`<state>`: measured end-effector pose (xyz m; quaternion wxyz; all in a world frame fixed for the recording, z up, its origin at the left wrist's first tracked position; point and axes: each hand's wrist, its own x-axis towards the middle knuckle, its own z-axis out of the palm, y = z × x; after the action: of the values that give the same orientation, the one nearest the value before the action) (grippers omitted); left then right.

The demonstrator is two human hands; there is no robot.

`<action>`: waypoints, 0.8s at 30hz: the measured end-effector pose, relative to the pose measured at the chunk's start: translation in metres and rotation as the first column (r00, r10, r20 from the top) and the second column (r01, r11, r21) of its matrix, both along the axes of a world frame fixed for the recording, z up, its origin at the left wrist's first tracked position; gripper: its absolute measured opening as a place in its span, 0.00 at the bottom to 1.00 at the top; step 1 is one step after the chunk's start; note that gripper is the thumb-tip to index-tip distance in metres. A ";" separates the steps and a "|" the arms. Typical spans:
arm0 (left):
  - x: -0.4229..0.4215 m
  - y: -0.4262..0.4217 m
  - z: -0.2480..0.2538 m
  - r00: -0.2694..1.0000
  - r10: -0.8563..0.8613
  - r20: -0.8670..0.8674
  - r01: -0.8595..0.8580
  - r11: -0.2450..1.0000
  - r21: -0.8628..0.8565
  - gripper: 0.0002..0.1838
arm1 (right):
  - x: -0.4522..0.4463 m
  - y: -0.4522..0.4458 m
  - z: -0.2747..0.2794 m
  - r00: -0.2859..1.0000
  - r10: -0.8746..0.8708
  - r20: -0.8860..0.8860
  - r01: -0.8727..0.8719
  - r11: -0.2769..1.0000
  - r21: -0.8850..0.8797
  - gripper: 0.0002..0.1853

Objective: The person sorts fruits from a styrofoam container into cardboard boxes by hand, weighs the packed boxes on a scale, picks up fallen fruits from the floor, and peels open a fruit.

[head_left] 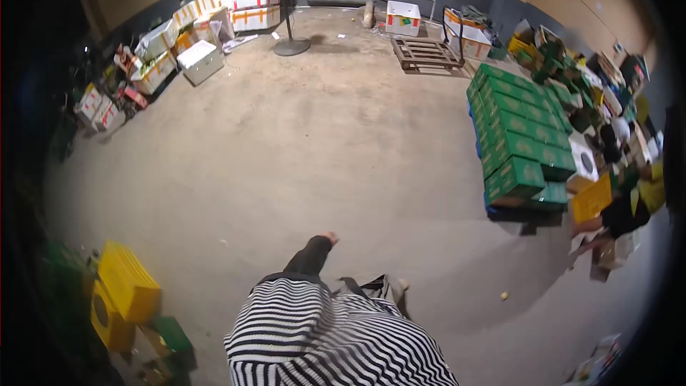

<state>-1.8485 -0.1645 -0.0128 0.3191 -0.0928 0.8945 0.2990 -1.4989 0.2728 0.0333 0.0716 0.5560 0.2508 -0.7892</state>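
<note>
My left hand (330, 237) reaches forward from a black sleeve (310, 257), out over the bare concrete floor (314, 164). It is small and blurred here, and its fingers cannot be made out. No object shows against it. My right hand does not show; the striped shirt (321, 322) fills the bottom of the view. Beside the shirt, grey-brown cloth (389, 289) is partly visible.
Green boxes (516, 125) are stacked at the right, near a person (629, 211) and mixed goods. Yellow crates (128, 282) stand at lower left. Farther back are a wooden pallet (429, 52), a standing fan (291, 46) and white foam boxes (200, 61).
</note>
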 end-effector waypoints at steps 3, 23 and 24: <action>-0.070 0.154 0.072 0.960 0.232 0.155 -0.276 0.864 0.422 0.15 | -0.086 0.077 0.023 0.969 0.248 0.025 -0.249 0.961 0.119 0.18; 0.277 0.240 0.061 0.155 0.913 -0.377 -0.982 0.102 -0.157 0.12 | -0.442 0.363 0.011 0.081 0.997 -0.018 -0.977 0.083 0.196 0.17; 0.308 0.269 0.044 0.157 0.894 -0.419 -0.965 0.050 -0.256 0.12 | -0.451 0.372 0.009 0.039 0.999 -0.022 -0.978 0.043 0.202 0.18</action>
<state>-1.5407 0.1040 0.0307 -0.0508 -0.6996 0.6809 0.2105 -1.9503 0.6451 0.0418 0.5387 0.1694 0.6204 -0.5443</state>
